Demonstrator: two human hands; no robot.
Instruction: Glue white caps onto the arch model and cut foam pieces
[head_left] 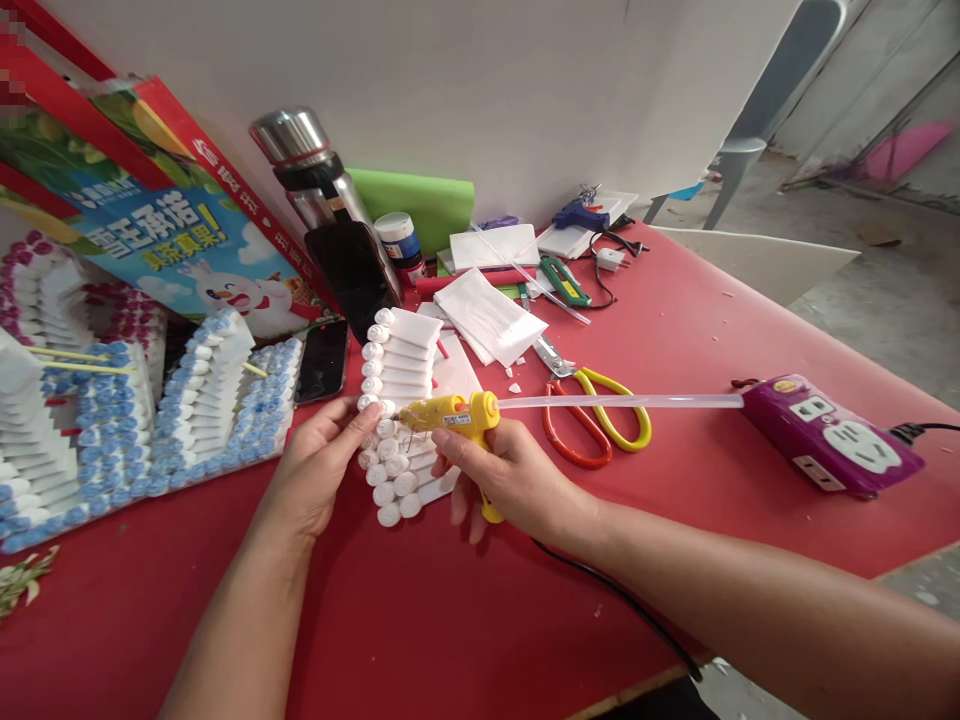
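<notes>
My right hand (506, 478) is closed round a yellow hot glue gun (454, 413), its nozzle pointing left at a white craft piece (397, 400) made of rolled paper tubes. A long clear glue stick (622, 402) juts from the gun's back toward the right. My left hand (324, 455) steadies the white piece at its left edge, fingers curled against the tubes. The piece lies flat on the red table (450, 620).
Orange-and-yellow scissors (592, 410), a purple power strip (829, 435), white paper stacks (487, 315), a phone (324, 360), a steel flask (315, 170), a blue glue gun (579, 215) and a larger blue-and-white tube model (150, 420) lie around. The gun's black cord (622, 605) runs off the table's front edge.
</notes>
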